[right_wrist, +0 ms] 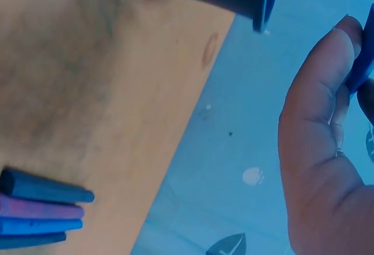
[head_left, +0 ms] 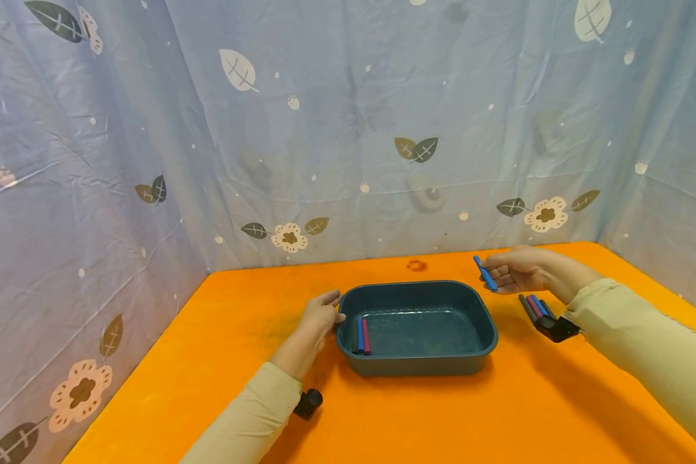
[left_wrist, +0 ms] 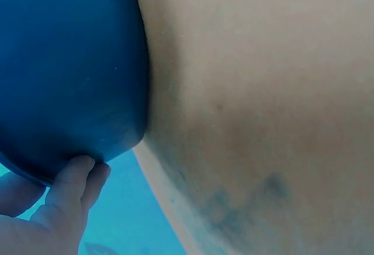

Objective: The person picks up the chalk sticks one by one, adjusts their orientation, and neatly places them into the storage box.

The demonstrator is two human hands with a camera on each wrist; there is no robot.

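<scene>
A dark blue-green tray (head_left: 417, 366) with raised walls and rounded corners stands on the orange table. Three crayon-like sticks (head_left: 361, 336), dark, blue and red, lie side by side at its left inside. My left hand (head_left: 316, 320) pinches the tray's left rim. In the left wrist view its fingers (left_wrist: 70, 188) press the outer wall. My right hand (head_left: 519, 269) holds a blue crayon-like stick (head_left: 485, 274) between thumb and fingers, raised beyond the tray's right end. Only part of that stick (right_wrist: 363, 59) shows in the right wrist view.
Right of the tray, several more crayon-like sticks (head_left: 535, 305) lie in a row on the orange table (head_left: 238, 361), partly hidden by the black right wrist camera (head_left: 557, 328). A patterned curtain (head_left: 348, 129) hangs along the table's back and sides.
</scene>
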